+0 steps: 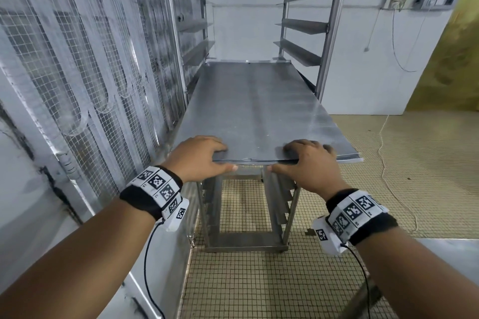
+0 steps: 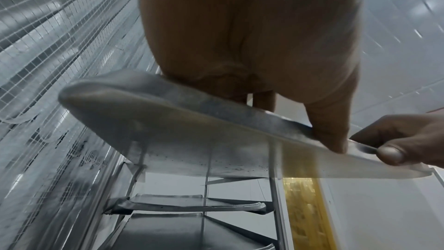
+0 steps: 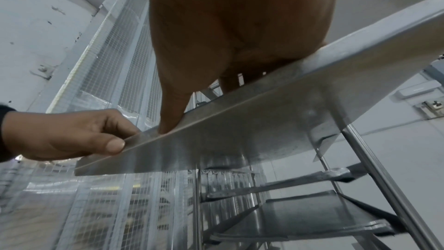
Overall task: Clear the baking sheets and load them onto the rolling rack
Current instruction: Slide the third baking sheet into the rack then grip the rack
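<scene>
Head view shows the baking sheet (image 1: 255, 109) lying flat, part-way into the rolling rack (image 1: 334, 18), left hand (image 1: 199, 156) and right hand (image 1: 308, 163) each pinching its near edge, fingers above, thumbs below, likely keeping it level on the side ledges.

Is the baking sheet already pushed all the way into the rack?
No: in the head view the near end of the baking sheet juts out past the rack, held by the left hand and right hand.

rolling rack (image 1: 334, 21) | baking sheet (image 1: 254, 101) on side runners | rack on tiled floor (image 1: 259, 280)
</scene>
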Demonstrator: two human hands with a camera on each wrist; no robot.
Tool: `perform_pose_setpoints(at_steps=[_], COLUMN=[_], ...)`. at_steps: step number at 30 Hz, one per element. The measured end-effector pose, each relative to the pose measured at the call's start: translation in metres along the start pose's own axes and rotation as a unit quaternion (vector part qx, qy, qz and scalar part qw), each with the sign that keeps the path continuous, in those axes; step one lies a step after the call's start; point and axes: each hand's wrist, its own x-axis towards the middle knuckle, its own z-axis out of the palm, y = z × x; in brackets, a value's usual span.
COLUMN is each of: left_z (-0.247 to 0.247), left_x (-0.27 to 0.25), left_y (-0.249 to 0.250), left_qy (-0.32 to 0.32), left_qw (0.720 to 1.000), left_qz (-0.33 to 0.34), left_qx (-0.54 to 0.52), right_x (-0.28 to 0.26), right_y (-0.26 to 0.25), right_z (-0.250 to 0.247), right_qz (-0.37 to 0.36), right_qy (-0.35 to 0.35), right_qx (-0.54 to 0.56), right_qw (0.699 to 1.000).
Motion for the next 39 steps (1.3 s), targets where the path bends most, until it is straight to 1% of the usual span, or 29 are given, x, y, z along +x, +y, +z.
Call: perform_pose_setpoints(at_steps=[5, 8, 13, 21, 25, 33, 39], left_z=[-0.006, -0.012, -0.009, 0.005, 0.014, 0.019, 0.023], left_x=[-0.003, 0.0, 0.01, 0.048, 0.064, 0.107, 0.145], left_y=[-0.001, -0.004, -0.014, -0.03, -0.039, -0.048, -0.056], left_qy=[0.053, 0.06, 0.067, 0.046, 0.056, 0.087, 0.079], left_qw=[0.998, 0.998, 0.997, 0.998, 0.997, 0.995, 0.994], left_qz=[0.013, 0.01, -0.009, -0.033, -0.04, -0.045, -0.063], left_qx=[-0.021, -0.013, -0.029, -0.025, -0.023, -0.012, -0.029], right_x=[0.009, 0.014, 0.025, 0.054, 0.069, 0.117, 0.158], right_y=[0.012, 0.021, 0.041, 0.042, 0.046, 0.065, 0.081], right_z=[-0.006, -0.009, -0.008, 0.003, 0.012, 0.03, 0.042], right_qz=[-0.066, -0.088, -0.077, -0.053, -0.053, -0.065, -0.077], right_qy=[0.018, 0.028, 0.046, 0.021, 0.02, 0.044, 0.06], right_qx=[-0.002, 0.006, -0.017, -0.026, -0.04, -0.036, -0.029], right_qw=[0.998, 0.996, 0.996, 0.998, 0.998, 0.996, 0.995])
